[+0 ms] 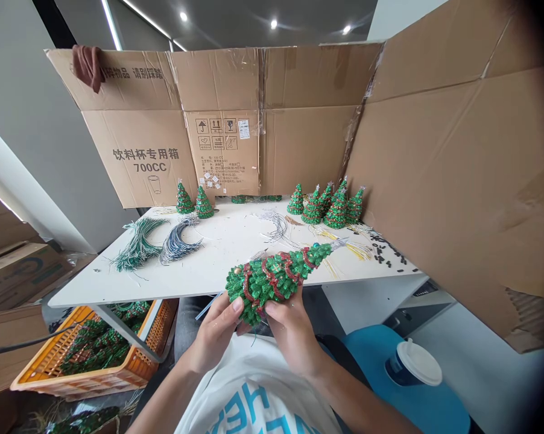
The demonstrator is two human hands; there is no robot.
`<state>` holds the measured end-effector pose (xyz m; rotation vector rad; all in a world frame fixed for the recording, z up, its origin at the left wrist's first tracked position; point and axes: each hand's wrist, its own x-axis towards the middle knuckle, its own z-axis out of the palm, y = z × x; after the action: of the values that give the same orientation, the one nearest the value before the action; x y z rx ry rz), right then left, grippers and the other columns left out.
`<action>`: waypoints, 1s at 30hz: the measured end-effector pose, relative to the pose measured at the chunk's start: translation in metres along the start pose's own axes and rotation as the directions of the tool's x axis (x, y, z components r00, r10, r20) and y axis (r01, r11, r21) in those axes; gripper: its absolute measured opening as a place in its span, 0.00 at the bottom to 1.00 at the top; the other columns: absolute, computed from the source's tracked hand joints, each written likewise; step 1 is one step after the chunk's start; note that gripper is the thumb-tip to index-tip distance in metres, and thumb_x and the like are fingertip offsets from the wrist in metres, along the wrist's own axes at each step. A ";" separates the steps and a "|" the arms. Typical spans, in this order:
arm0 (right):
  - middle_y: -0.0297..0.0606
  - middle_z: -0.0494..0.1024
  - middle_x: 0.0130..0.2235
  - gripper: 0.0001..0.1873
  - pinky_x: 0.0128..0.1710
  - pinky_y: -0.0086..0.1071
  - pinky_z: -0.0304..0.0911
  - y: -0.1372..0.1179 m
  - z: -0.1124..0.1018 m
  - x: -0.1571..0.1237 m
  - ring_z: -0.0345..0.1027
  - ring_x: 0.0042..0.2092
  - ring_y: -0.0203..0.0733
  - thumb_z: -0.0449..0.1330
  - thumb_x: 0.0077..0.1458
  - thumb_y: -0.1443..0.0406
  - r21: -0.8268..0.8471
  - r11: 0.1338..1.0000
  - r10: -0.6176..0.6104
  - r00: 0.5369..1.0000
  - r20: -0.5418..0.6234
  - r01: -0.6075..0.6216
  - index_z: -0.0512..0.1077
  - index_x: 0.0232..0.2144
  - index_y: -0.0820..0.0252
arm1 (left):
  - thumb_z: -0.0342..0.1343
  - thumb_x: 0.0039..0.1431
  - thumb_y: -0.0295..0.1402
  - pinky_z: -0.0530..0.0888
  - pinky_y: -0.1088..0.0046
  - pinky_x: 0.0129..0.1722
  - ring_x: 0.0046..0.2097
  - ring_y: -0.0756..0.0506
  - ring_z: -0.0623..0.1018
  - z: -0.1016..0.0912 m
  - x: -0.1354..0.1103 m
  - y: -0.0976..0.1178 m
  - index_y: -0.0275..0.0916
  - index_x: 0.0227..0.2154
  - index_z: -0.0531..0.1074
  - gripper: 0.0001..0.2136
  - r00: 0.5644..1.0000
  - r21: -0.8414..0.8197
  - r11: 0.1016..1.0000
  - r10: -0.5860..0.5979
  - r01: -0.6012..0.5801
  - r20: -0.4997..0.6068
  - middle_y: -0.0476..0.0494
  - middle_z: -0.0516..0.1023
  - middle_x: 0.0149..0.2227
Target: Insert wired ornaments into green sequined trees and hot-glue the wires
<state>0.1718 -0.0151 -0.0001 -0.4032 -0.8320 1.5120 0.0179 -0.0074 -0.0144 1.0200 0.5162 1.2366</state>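
Head view: two bare hands hold a green toy Christmas tree [269,280] on its side, just over the front edge of a white counter [236,232]. The tree has red garlands, small ornaments and a silvery star at its tip, which points right and slightly up. The left hand [218,322] grips the base, thumb on top; the right hand [292,325] closes around the lower side nearer the middle, its thumb also pressing on the branches.

On the counter, a bundle of green wires [142,241] and a bundle of blue wires [178,240] lie toward the left edge. Two smaller trees [204,205] stand near the back left corner, and a cluster of five more [336,211] near the back right corner. Yellow strands [356,247] and scattered black pieces [383,254] lie along the right edge. Cardboard panels [312,144] rise behind the back edge and along the right side. Below the left edge sits an orange crate [118,383] of green decorations; to the lower right, a white-lidded tub [419,363] rests on a blue seat [366,349].
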 end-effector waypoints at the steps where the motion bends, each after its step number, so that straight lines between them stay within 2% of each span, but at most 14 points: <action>1: 0.30 0.82 0.56 0.43 0.62 0.51 0.71 0.000 0.000 0.001 0.77 0.59 0.50 0.68 0.57 0.68 -0.002 1.000 0.002 1.000 -0.014 -0.002 0.52 0.67 0.36 | 0.70 0.64 0.48 0.64 0.74 0.28 0.29 0.50 0.62 0.001 0.001 0.000 0.37 0.30 0.77 0.18 1.000 0.006 1.000 -0.011 0.011 -0.019 0.51 0.65 0.27; 6: 0.31 0.82 0.53 0.21 0.61 0.52 0.71 0.001 -0.003 0.008 0.76 0.58 0.51 0.64 0.58 0.65 -0.027 0.999 -0.031 1.000 -0.007 0.031 0.64 0.50 0.44 | 0.68 0.66 0.47 0.65 0.74 0.26 0.30 0.50 0.64 0.004 0.006 0.003 0.38 0.36 0.79 0.16 0.994 0.056 0.998 -0.006 0.012 -0.113 0.50 0.70 0.30; 8: 0.33 0.82 0.54 0.15 0.60 0.53 0.71 0.002 -0.004 0.010 0.74 0.59 0.53 0.62 0.60 0.63 -0.058 0.998 -0.031 0.999 0.021 0.032 0.66 0.48 0.44 | 0.66 0.69 0.48 0.69 0.74 0.29 0.32 0.48 0.69 0.003 0.008 0.003 0.39 0.38 0.81 0.15 0.991 0.086 0.996 0.021 -0.010 -0.130 0.48 0.75 0.33; 11: 0.33 0.81 0.56 0.18 0.61 0.54 0.70 0.002 -0.006 0.014 0.73 0.61 0.52 0.60 0.61 0.62 -0.121 0.991 -0.043 0.998 0.050 0.049 0.67 0.53 0.42 | 0.64 0.70 0.49 0.75 0.72 0.41 0.41 0.45 0.78 0.002 0.011 0.002 0.41 0.43 0.84 0.16 0.982 0.097 0.995 0.049 -0.031 -0.180 0.44 0.83 0.41; 14: 0.32 0.80 0.58 0.19 0.64 0.52 0.68 0.000 -0.010 0.021 0.72 0.62 0.50 0.60 0.62 0.61 -0.169 0.983 -0.056 0.995 0.082 0.070 0.68 0.55 0.41 | 0.67 0.68 0.48 0.76 0.68 0.52 0.51 0.40 0.82 -0.001 0.015 0.003 0.41 0.47 0.86 0.16 0.979 0.073 0.997 0.037 -0.023 -0.202 0.41 0.87 0.47; 18: 0.33 0.79 0.60 0.18 0.63 0.50 0.69 -0.008 -0.021 0.036 0.72 0.62 0.50 0.61 0.62 0.56 -0.276 0.958 -0.039 0.989 0.145 0.079 0.71 0.54 0.41 | 0.69 0.66 0.46 0.79 0.67 0.51 0.54 0.37 0.84 -0.007 0.020 0.010 0.42 0.43 0.87 0.14 0.974 0.038 0.999 0.025 -0.017 -0.227 0.40 0.88 0.49; 21: 0.35 0.79 0.62 0.20 0.63 0.50 0.69 -0.014 -0.036 0.052 0.72 0.63 0.51 0.59 0.66 0.48 -0.412 0.907 -0.014 0.983 0.184 0.090 0.73 0.56 0.41 | 0.67 0.68 0.48 0.81 0.63 0.52 0.58 0.34 0.83 -0.013 0.023 0.019 0.42 0.46 0.87 0.15 0.964 0.011 0.999 0.043 -0.042 -0.261 0.38 0.88 0.52; 23: 0.38 0.80 0.60 0.22 0.64 0.50 0.68 -0.014 -0.051 0.064 0.73 0.63 0.51 0.55 0.69 0.43 -0.537 0.837 -0.002 0.982 0.187 0.104 0.76 0.54 0.44 | 0.66 0.68 0.47 0.82 0.61 0.54 0.60 0.33 0.83 -0.016 0.024 0.026 0.40 0.47 0.86 0.16 0.957 -0.008 0.998 0.055 -0.060 -0.286 0.36 0.87 0.54; 25: 0.41 0.81 0.58 0.25 0.64 0.51 0.67 -0.009 -0.070 0.076 0.73 0.62 0.52 0.51 0.72 0.42 -0.679 0.725 -0.015 0.989 0.150 0.114 0.79 0.50 0.49 | 0.66 0.68 0.48 0.82 0.60 0.56 0.61 0.33 0.82 -0.020 0.025 0.031 0.39 0.47 0.86 0.18 0.952 -0.021 0.997 0.068 -0.078 -0.297 0.35 0.87 0.56; 28: 0.44 0.81 0.54 0.20 0.61 0.54 0.69 0.008 -0.097 0.088 0.75 0.56 0.52 0.62 0.71 0.48 -0.871 0.484 -0.085 0.995 0.052 0.087 0.78 0.49 0.58 | 0.69 0.65 0.48 0.81 0.58 0.60 0.61 0.32 0.82 -0.023 0.026 0.038 0.37 0.47 0.86 0.19 0.949 -0.026 0.994 0.094 -0.107 -0.301 0.34 0.86 0.57; 30: 0.43 0.80 0.55 0.17 0.59 0.53 0.71 0.022 -0.110 0.092 0.76 0.55 0.51 0.67 0.69 0.53 -0.945 0.318 -0.101 0.994 0.043 0.073 0.78 0.50 0.59 | 0.71 0.62 0.47 0.80 0.56 0.62 0.61 0.31 0.83 -0.025 0.027 0.041 0.36 0.48 0.86 0.20 0.938 -0.017 0.991 0.123 -0.135 -0.324 0.34 0.87 0.56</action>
<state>0.2191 0.1031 -0.0688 -1.2341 -1.6836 0.7141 -0.0152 0.0258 0.0133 0.8312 0.6827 1.5379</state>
